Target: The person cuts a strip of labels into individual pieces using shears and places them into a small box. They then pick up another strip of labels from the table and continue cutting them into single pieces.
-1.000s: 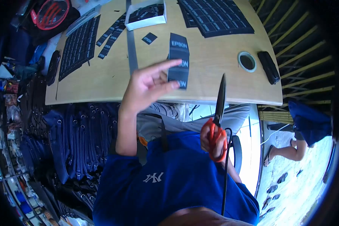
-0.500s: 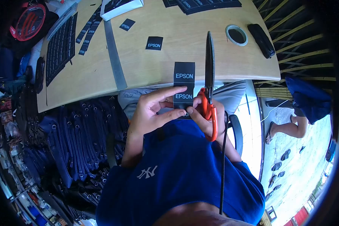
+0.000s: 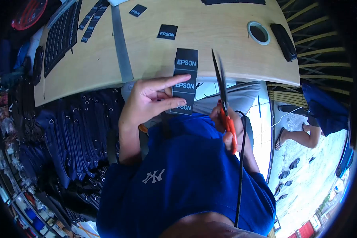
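Observation:
My left hand (image 3: 148, 99) pinches a strip of black EPSON labels (image 3: 186, 63) between thumb and fingers. Three printed labels show on the strip, which stands upright in front of the table edge. In my right hand (image 3: 222, 123) are orange-handled scissors (image 3: 223, 91), with the blades pointing up and slightly parted, a little blurred. The scissors are to the right of the strip and apart from it. Two single EPSON labels, one nearer (image 3: 167, 32) and one farther (image 3: 137, 10), lie on the table.
On the wooden table (image 3: 222, 47) are a roll of tape (image 3: 259, 33), a black case (image 3: 283, 41), narrow label strips (image 3: 92, 23) and a large dark label sheet (image 3: 63, 39). Dark blue straps with metal rings (image 3: 75, 139) hang at the left. Another person's leg (image 3: 301, 137) shows at right.
My right hand has moved away from the strip to the right with the scissors, whose blades have parted. My left hand has shifted left with the strip. The view has tilted slightly down.

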The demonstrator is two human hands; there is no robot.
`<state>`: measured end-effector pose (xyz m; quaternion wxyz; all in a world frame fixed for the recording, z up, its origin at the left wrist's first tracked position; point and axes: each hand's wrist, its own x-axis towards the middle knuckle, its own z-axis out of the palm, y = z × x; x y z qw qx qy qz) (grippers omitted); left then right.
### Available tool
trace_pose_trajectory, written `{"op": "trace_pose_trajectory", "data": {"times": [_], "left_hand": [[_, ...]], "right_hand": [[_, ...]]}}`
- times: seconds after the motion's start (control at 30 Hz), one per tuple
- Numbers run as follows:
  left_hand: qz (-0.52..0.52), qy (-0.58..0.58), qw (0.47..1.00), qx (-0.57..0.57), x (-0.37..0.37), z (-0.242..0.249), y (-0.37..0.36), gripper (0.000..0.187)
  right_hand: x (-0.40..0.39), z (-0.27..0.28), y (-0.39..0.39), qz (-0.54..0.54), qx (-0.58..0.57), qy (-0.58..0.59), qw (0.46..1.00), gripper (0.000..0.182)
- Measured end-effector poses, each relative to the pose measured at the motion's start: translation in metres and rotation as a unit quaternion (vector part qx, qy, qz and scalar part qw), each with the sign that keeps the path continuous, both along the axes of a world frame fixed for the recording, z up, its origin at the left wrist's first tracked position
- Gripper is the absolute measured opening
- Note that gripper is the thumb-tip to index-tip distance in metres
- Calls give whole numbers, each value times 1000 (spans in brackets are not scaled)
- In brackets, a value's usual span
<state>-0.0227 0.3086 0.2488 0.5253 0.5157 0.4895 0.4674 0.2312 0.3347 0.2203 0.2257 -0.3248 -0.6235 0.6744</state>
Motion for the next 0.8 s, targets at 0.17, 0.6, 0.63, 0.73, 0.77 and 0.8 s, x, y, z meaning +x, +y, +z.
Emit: {"op": "trace_pose_trajectory", "data": {"times": [0.17,0.6,0.63,0.73,0.77,0.8], "left_hand": [[-43,28,998,-39,-17,10,5,54],[-176,67,982,0,-17,3,11,58],[-189,71,979,10,-16,1,12,58],[-216,86,973,6,-16,4,14,58],[-231,98,968,-5,-15,5,15,58],[-232,96,968,-6,-15,3,15,58]], "right_hand": [[24,-4,4,129,55,-103,985,89],[33,3,31,293,25,-71,953,84],[32,3,32,294,24,-72,953,84],[32,2,35,313,24,-63,947,80],[32,1,35,318,27,-61,946,79],[32,0,35,322,30,-59,944,78]]}}
